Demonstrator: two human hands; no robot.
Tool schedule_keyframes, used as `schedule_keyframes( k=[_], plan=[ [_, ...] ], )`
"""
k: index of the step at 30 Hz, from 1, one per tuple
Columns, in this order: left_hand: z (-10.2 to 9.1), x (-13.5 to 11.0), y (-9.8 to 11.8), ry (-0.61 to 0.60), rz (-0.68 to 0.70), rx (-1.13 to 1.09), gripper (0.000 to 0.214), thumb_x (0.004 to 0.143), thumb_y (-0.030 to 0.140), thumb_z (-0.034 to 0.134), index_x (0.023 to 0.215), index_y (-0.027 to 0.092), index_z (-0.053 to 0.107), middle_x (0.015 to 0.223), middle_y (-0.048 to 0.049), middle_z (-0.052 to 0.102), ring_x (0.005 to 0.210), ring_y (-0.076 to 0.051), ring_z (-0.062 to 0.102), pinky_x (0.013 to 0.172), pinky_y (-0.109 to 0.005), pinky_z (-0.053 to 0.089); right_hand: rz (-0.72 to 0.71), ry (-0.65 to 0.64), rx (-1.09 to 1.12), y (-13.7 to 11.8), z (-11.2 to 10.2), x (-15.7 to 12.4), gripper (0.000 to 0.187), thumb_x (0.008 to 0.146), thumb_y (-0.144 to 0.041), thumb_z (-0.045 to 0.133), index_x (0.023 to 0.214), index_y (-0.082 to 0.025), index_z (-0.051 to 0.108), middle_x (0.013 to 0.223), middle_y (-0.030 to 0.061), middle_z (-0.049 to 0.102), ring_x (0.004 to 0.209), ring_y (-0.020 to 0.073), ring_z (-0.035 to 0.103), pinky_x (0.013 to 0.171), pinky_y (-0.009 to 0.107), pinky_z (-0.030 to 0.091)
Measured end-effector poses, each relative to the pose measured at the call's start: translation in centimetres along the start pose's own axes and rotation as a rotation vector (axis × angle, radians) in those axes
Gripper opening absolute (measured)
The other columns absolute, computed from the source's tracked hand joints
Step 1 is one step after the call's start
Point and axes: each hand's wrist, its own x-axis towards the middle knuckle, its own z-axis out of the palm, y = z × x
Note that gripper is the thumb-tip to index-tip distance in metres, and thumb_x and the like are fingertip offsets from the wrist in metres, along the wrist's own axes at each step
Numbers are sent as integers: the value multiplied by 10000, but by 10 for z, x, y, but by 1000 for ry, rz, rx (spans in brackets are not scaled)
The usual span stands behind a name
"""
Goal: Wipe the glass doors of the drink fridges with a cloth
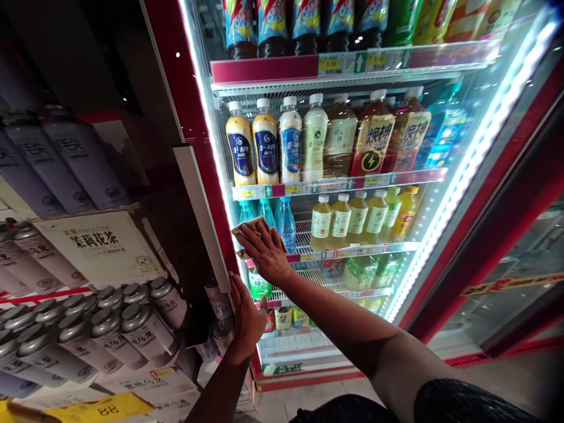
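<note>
Spread flat over a brown folded cloth [247, 225], my right hand [268, 254] presses it against the glass door [304, 226] of a lit drinks cooler. Parts of the cloth stick out past the fingertips and below the palm. Lower and to the left, my left hand [247, 317] rests at the red door frame [222, 235], by the bottom end of a long pale door handle [198, 217]. Its fingers point upward and its thumb stands apart; no object shows in it. Blue-capped bottles [286, 226] stand behind the glass near the cloth.
Shelves in the cooler hold rows of bottles, among them milk tea bottles [265, 144] and yellow-green drinks [341, 217]. To the left stand several silver-topped cans [141, 326] and a white sign [101, 244]. Another red-framed cooler [506, 294] is at the right.
</note>
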Motion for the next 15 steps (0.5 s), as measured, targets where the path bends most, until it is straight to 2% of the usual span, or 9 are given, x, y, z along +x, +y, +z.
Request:
schedule_keyframes(
  k=[2,4,6,8,10,12,15],
  plan=[
    [0,3,1,38,46,-20,1040,962,276,573,1639,210,-213,1737,-160,-172,1601,-346,-109,1317,-608,124,7,3,-13,-4,5,1,630,1029,-234,519,1626,-339,347,1683,-48,394,1637,245,110,1329,535,-59],
    [-3,4,3,58,120,-56,1029,976,300,551,1632,234,-239,1734,-120,-205,1603,-331,-101,1332,-582,93,-98,-21,-16,-5,12,-5,558,1045,-276,507,1586,-381,416,1669,-96,411,1630,212,145,1338,520,-50],
    [-8,5,4,26,212,-102,1005,988,342,522,1628,261,-248,1729,-71,-238,1602,-308,-102,1343,-536,82,-213,-33,-25,0,15,-17,500,1057,-306,495,1547,-403,469,1656,-139,421,1621,164,168,1350,471,-37],
    [-15,8,6,-33,296,-141,970,1001,403,486,1631,271,-240,1720,-37,-269,1592,-285,-147,1343,-515,60,-248,-22,-42,8,13,-31,500,1062,-304,485,1553,-397,459,1654,-158,418,1621,132,146,1352,433,-51],
    [-20,17,7,-35,354,-164,949,1010,502,444,1638,248,-221,1712,-41,-293,1575,-278,-217,1332,-530,-5,-169,-3,-65,18,7,-39,558,1050,-269,497,1590,-372,403,1662,-145,405,1629,144,99,1348,441,-69],
    [-23,31,9,37,383,-177,950,1006,609,391,1647,215,-189,1718,-80,-276,1570,-298,-248,1310,-575,-63,-32,9,-83,23,1,-40,629,1024,-240,527,1618,-357,353,1673,-104,400,1637,197,73,1341,495,-54],
    [-22,57,14,117,393,-149,942,1009,634,366,1656,178,-145,1738,-161,-183,1600,-327,-180,1304,-608,-9,77,-14,-82,24,-1,-34,692,1002,-250,556,1641,-336,305,1683,-40,397,1639,268,68,1327,566,26]
  ],
)
